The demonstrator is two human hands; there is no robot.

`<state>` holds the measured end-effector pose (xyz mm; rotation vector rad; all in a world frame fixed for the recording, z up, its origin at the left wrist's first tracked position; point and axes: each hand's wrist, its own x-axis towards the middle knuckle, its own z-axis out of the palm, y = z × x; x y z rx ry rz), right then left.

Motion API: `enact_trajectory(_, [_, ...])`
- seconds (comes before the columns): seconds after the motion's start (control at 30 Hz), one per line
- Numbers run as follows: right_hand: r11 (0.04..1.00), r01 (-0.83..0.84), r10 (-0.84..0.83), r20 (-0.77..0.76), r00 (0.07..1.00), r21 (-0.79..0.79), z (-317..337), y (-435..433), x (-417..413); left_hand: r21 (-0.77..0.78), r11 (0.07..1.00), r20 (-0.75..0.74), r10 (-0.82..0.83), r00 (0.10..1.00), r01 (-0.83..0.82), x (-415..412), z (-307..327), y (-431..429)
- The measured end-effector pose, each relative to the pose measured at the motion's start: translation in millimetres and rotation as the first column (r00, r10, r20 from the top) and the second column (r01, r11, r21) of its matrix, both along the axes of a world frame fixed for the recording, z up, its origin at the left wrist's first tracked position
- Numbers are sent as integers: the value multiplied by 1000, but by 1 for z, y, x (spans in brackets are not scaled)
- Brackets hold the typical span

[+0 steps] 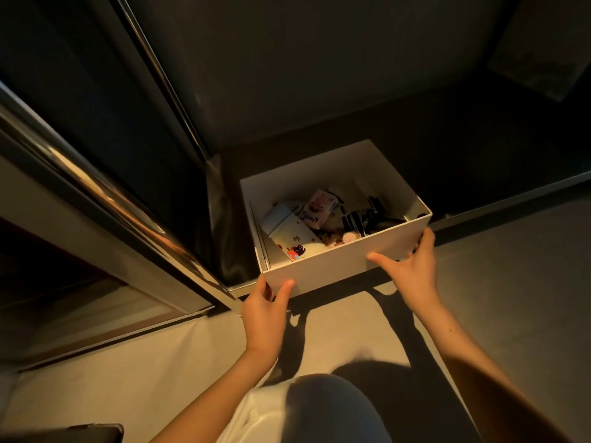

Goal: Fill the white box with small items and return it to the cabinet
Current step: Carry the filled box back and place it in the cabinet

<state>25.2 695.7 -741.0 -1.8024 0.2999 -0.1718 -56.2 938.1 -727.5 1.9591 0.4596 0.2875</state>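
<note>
Box-jam and spill risk at cabinet mouth

Holding white box (335, 266) at the mouth of the cabinet (319, 91), far end inside the dark interior, near wall poking out over the floor (192, 362); unable to tell whether resting on the cabinet bottom or being carried. Sitting just beside the door frame (112, 193) on the left, so likely catching that corner if pushing in crooked. Probably also stalling on the bottom rail (499, 204) if dipping the near edge. Risking a forward tip, and spilling the cream cup (287, 231), small carton (319, 207) and striped item (355, 220), if letting go with the near end overhanging. Risking pinched fingers when setting down flat.

Grasping near-left lower corner with left hand (265, 311): thumb pressing the front wall, fingers curling round the corner. Grasping near-right corner with right hand (412, 270): thumb lying along the front wall, fingers wrapping the side wall. Reaching both forearms forward and down, well apart, spanning the box front.
</note>
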Motion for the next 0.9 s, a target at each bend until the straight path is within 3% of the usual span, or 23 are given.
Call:
enact_trajectory(0.5, [999, 16, -14, 38, 999, -30, -1, 16, 45, 44, 999, -19, 30, 999, -29, 55, -6, 16])
enact_trajectory(0.9, [999, 9, -11, 45, 999, 41, 0, 20, 62, 38, 997, -58, 74, 996, -72, 75, -8, 17])
